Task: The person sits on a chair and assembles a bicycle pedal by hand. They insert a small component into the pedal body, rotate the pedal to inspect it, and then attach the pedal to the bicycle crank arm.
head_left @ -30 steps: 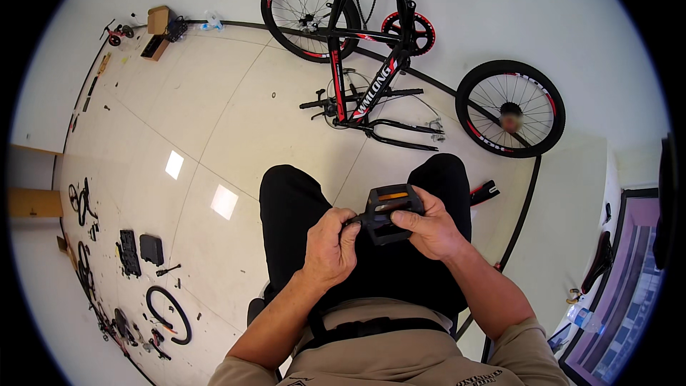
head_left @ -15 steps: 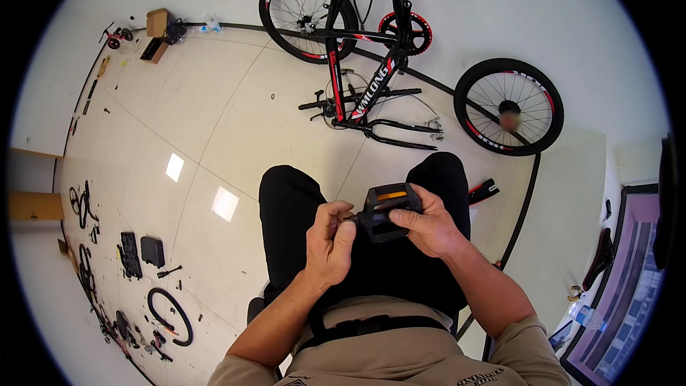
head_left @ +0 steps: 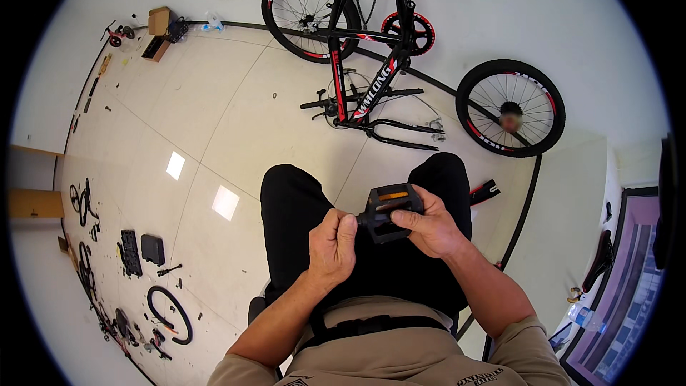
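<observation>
A black bicycle pedal [head_left: 383, 220] with an orange reflector is held over my lap. My right hand [head_left: 434, 227] grips its body from the right, thumb across the front and fingers behind. On the pedal's left side, my left hand [head_left: 333, 246] is closed at the stub of the axle, thumb pressed against the curled fingers. The axle's tip is hidden in that grip. The pedal touches neither the floor nor the bike parts beyond my knees.
Ahead, a black and red bicycle frame [head_left: 380, 86] leans by the wall between a wheel [head_left: 274, 18] and another wheel [head_left: 550, 132]. A fork [head_left: 400, 141] lies below it. Tool cases [head_left: 152, 250] and a loose tyre [head_left: 184, 314] lie on the floor at left.
My left fingers have closed more tightly around the axle end, the thumb turning upright. The pedal and my right hand have hardly moved.
</observation>
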Demonstrator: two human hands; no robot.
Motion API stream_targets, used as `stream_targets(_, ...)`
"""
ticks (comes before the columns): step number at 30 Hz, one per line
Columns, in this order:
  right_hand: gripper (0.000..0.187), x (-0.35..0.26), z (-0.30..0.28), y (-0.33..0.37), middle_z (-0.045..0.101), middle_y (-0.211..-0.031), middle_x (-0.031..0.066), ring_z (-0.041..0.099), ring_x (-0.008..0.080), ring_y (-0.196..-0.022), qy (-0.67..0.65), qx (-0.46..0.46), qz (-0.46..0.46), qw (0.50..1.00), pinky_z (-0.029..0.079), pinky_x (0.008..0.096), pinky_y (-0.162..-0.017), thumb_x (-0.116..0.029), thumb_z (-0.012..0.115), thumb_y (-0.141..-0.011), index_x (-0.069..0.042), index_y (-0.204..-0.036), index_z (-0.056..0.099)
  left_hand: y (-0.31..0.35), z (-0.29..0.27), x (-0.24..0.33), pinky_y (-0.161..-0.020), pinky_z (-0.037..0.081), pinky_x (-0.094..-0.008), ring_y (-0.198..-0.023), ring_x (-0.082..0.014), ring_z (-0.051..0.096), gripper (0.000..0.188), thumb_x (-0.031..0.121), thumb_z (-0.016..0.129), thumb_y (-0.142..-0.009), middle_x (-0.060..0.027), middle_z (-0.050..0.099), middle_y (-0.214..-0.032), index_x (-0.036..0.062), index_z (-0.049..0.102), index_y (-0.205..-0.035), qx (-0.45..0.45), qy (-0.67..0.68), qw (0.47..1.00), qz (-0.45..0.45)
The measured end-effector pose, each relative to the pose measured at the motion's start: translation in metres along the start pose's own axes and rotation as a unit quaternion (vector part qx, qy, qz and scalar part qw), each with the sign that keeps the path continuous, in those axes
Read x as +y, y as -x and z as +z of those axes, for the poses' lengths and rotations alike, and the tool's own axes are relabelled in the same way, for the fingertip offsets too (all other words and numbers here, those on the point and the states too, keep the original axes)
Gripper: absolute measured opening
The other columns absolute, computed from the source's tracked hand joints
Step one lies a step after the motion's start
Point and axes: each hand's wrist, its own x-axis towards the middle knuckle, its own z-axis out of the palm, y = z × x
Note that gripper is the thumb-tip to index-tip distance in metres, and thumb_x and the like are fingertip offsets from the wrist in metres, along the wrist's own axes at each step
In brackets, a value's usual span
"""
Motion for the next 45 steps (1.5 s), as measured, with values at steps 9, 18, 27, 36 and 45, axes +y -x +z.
stream_targets(9, 0.035, 0.001, -0.003, -0.001, 0.065, -0.114, 0.0092, 0.064, 0.0176, -0.103, 0.028, -0.005, -0.01, 1.0, 0.052, 0.034, -0.094, -0.001, 0.066, -0.091, 0.002, -0.125, 0.056, -0.003, 0.002, 0.01, -0.045, 0.033, -0.024, -0.05, -0.0063, 0.038, 0.042, 0.032, 0.04, -0.107, 0.001, 0.041, -0.06, 0.0086, 0.04, -0.072, -0.053, 0.174, 0.975, -0.125)
stream_targets(18, 0.034, -0.002, -0.002, -0.002, 0.066, -0.112, 0.0088, 0.064, 0.0172, -0.102, 0.015, 0.018, -0.011, 1.0, 0.052, 0.0343, -0.093, -0.003, 0.067, -0.091, 0.001, -0.124, 0.057, -0.003, 0.004, 0.008, -0.055, 0.04, -0.0243, -0.06, -0.0083, 0.046, 0.017, 0.017, 0.054, -0.102, -0.0022, 0.053, -0.071, 0.0004, 0.054, -0.099, -0.017, 0.025, 1.0, 0.002)
stream_targets(27, 0.036, 0.003, 0.0, 0.0, 0.066, -0.113, 0.0084, 0.064, 0.0178, -0.103, 0.002, -0.001, 0.006, 1.0, 0.052, 0.0353, -0.093, -0.003, 0.068, -0.091, 0.0, -0.125, 0.056, -0.001, 0.001, 0.005, -0.055, 0.044, -0.0288, -0.058, -0.0125, 0.049, 0.024, 0.019, 0.053, -0.102, -0.0072, 0.053, -0.065, 0.0003, 0.054, -0.087, -0.003, -0.031, 1.0, 0.003)
stream_targets(36, 0.035, 0.007, -0.003, 0.0, 0.066, -0.111, 0.0069, 0.064, 0.0158, -0.101, 0.045, 0.008, -0.002, 0.999, 0.053, 0.0327, -0.092, -0.005, 0.069, -0.09, 0.001, -0.124, 0.058, 0.001, 0.003, 0.0, -0.048, 0.031, -0.0243, -0.055, -0.0056, 0.037, 0.043, 0.028, 0.048, -0.105, 0.0034, 0.043, -0.06, 0.0031, 0.045, -0.071, -0.019, 0.18, 0.972, -0.149)
stream_targets(45, 0.034, 0.0, -0.001, -0.001, 0.066, -0.113, 0.0087, 0.064, 0.0188, -0.104, 0.006, 0.028, -0.01, 1.0, 0.053, 0.0374, -0.093, -0.003, 0.067, -0.091, 0.0, -0.123, 0.057, 0.0, 0.006, 0.008, -0.056, 0.036, -0.0216, -0.063, -0.0051, 0.041, 0.016, 0.016, 0.055, -0.101, 0.0012, 0.049, -0.073, 0.0008, 0.054, -0.102, -0.007, 0.078, 0.997, -0.018)
